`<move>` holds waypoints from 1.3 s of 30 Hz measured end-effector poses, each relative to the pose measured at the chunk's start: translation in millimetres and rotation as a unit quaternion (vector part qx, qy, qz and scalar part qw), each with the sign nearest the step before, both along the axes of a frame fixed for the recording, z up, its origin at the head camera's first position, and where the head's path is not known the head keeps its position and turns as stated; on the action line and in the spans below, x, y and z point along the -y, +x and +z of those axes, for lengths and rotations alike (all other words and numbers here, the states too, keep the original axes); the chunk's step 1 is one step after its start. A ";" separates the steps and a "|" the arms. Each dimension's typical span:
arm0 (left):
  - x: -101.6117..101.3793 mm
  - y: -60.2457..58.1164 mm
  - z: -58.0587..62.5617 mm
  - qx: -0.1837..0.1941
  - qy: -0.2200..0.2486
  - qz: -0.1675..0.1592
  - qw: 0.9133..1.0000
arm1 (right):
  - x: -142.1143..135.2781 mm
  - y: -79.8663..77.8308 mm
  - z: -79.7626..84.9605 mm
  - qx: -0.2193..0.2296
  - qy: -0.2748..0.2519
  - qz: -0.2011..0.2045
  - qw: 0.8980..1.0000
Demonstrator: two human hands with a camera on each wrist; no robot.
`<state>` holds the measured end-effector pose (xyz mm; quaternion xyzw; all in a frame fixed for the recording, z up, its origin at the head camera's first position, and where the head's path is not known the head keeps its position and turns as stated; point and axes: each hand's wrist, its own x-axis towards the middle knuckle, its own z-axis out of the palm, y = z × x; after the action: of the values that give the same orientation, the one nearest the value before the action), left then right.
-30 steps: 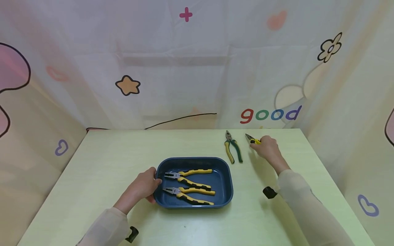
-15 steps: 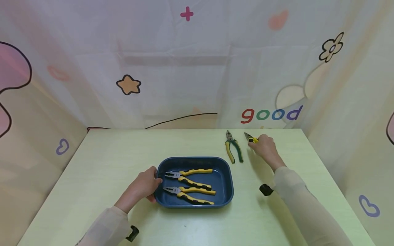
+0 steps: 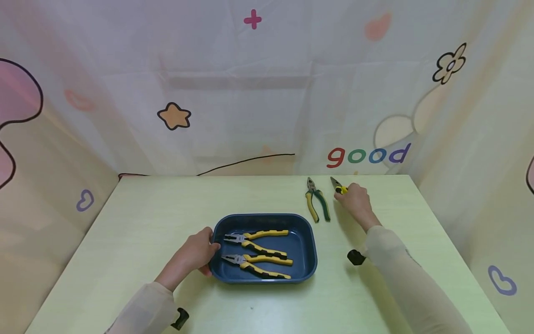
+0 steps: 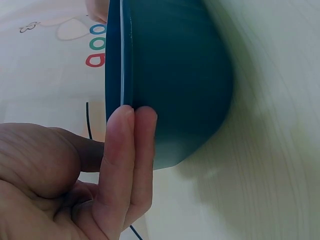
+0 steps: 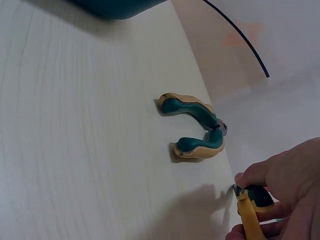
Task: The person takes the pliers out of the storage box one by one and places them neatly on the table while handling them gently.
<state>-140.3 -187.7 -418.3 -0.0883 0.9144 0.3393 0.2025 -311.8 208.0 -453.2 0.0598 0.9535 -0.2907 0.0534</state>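
Observation:
My left hand (image 3: 196,250) grips the left end of a dark blue tray (image 3: 312,250), thumb over the rim and fingers against the outer wall. Inside the tray lie two pliers with yellow and black handles, the upper pliers (image 3: 260,241) and the lower pliers (image 3: 260,266), jaws to the left. At the back right, my right hand (image 3: 354,203) holds long-nose pliers (image 3: 339,186) by their yellow and black handles, the tip pointing to the back left. Just left of that hand, pliers with green and yellow handles (image 3: 323,206) lie spread on the table, jaws toward the back.
The pale table (image 3: 137,241) runs back to a printed curtain (image 3: 233,130), which also hangs along both sides. A black wrist device (image 3: 356,257) juts from the right sleeve, and another black device (image 3: 180,319) from the left.
My right hand has shifted slightly left with the long-nose pliers, toward the green-handled pliers. The left hand and the tray have stayed in place.

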 end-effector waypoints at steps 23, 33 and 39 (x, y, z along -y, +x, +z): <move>1.9 -0.1 -0.3 0.000 0.003 -0.003 1.000 | 4.1 -2.6 -12.3 -0.025 0.018 -0.012 0.999; 2.6 0.9 -0.2 -0.010 0.008 -0.010 1.000 | 8.9 -1.0 -16.3 -0.015 0.018 -0.024 0.999; 1.3 1.4 1.6 -0.010 0.011 -0.006 1.000 | 10.4 0.9 -17.2 -0.016 0.024 -0.029 0.999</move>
<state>-138.9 -189.0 -416.8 -0.0777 0.9128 0.3494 0.1966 -310.9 197.7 -470.4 0.0837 0.9588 -0.2699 0.0287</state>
